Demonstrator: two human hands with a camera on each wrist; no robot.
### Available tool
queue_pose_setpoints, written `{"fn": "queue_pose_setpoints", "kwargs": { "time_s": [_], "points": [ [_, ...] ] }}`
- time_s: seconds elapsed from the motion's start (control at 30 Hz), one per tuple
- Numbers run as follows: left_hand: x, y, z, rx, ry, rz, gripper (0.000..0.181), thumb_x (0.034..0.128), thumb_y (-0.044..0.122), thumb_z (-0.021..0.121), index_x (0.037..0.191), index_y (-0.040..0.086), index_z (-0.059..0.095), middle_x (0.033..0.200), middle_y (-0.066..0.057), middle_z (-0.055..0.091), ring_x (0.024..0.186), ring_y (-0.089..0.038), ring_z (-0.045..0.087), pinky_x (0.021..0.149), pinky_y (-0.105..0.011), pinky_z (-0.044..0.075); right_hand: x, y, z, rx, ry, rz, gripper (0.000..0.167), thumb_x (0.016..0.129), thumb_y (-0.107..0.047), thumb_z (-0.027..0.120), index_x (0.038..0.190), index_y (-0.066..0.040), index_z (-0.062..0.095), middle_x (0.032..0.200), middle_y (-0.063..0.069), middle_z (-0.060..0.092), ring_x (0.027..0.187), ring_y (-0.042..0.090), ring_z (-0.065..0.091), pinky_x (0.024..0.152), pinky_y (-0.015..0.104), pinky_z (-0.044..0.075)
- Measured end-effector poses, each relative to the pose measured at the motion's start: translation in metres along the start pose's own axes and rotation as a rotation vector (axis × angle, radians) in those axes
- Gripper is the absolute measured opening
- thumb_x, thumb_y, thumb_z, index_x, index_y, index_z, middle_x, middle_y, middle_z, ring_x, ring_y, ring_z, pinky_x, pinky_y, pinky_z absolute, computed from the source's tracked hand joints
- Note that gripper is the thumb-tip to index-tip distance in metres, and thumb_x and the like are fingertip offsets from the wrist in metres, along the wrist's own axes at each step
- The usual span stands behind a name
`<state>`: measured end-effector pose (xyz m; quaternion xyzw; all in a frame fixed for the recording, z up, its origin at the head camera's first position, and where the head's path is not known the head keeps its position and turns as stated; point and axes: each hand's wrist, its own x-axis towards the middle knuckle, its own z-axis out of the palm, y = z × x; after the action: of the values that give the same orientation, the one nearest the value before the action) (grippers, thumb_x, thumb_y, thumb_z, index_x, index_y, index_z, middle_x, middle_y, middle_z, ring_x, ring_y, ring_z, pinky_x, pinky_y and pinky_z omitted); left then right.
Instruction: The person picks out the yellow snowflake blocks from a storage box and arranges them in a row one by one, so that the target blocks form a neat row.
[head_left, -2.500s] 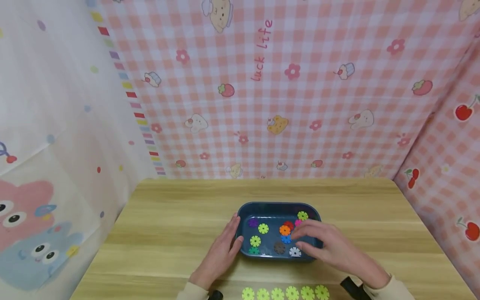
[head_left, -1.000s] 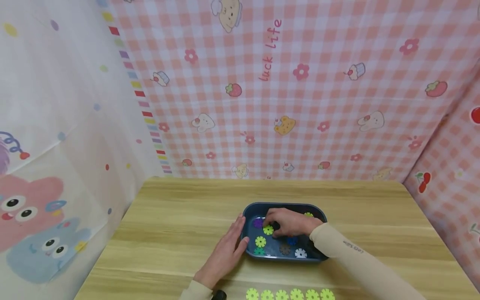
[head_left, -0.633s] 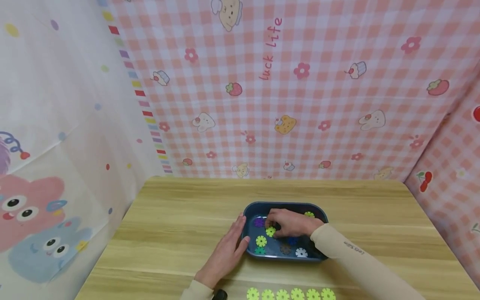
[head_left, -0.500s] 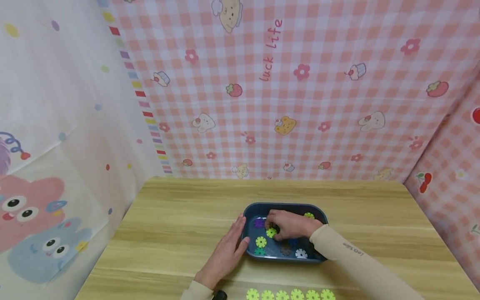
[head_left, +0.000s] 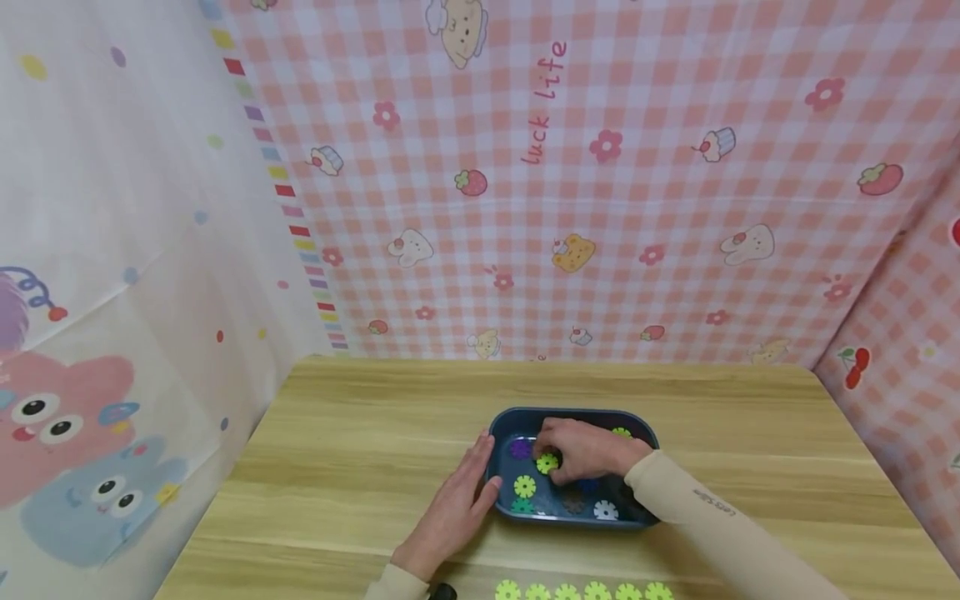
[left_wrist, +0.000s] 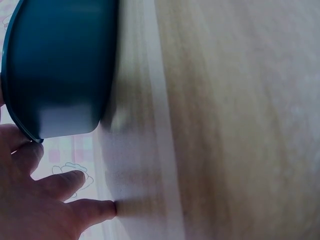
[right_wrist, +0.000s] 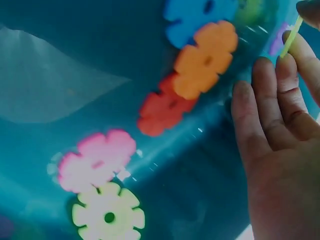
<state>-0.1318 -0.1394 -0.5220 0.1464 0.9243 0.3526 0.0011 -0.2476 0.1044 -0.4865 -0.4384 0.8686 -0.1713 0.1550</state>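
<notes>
Yellow-green snowflake disc (head_left: 547,463), notched round its edge, is pinched between the thumb and fingertips of my right hand (head_left: 588,450). In the right wrist view the same snowflake disc (right_wrist: 291,38) shows edge-on at the upper right. That hand is inside a dark blue plastic tray (head_left: 570,521). My left hand (head_left: 452,510) touches the tray's left end with extended fingers. The left wrist view shows the left hand (left_wrist: 37,200) with its fingers spread beside the tray wall (left_wrist: 60,70).
Other snowflake discs lie in the tray: purple (head_left: 521,448), yellow-green (head_left: 524,487), white (head_left: 605,510), orange (right_wrist: 206,60), red (right_wrist: 165,107) and pink (right_wrist: 97,159). A row of yellow-green discs (head_left: 567,592) lies along the table's near side. A checked cloth (head_left: 480,208) hangs behind.
My right hand has moved from the tray's right side leftward to the yellow-green disc and pinches it; the disc has shifted slightly. My left hand stays at the tray's end.
</notes>
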Motion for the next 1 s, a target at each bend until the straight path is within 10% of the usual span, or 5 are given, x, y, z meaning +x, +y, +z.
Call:
{"fn": "queue_pose_setpoints", "kwargs": {
  "time_s": [0.57, 1.0],
  "points": [
    [-0.001, 0.0, 0.001, -0.005, 0.019, -0.002, 0.06, 0.1115, 0.028, 0.047, 0.164, 0.006, 0.028, 0.171, -0.008, 0.022, 0.156, -0.031, 0.025, 0.122, -0.056, 0.028, -0.035, -0.021, -0.044, 0.066, 0.097, 0.027, 0.03, 0.094, -0.015, 0.071, 0.124, -0.013, 0.074, 0.126, 0.001, 0.059, 0.106, 0.026, 0.06, 0.09, 0.038, 0.056],
    [-0.001, 0.002, 0.002, -0.001, 0.025, 0.011, 0.06, 0.1112, 0.026, 0.048, 0.163, 0.003, 0.029, 0.171, -0.012, 0.023, 0.154, -0.036, 0.026, 0.122, -0.055, 0.027, -0.095, -0.038, -0.04, 0.052, 0.334, 0.012, 0.033, 0.095, -0.014, 0.073, 0.128, -0.017, 0.073, 0.118, -0.006, 0.057, 0.097, 0.011, 0.053, 0.08, 0.03, 0.054]
  ]
}}
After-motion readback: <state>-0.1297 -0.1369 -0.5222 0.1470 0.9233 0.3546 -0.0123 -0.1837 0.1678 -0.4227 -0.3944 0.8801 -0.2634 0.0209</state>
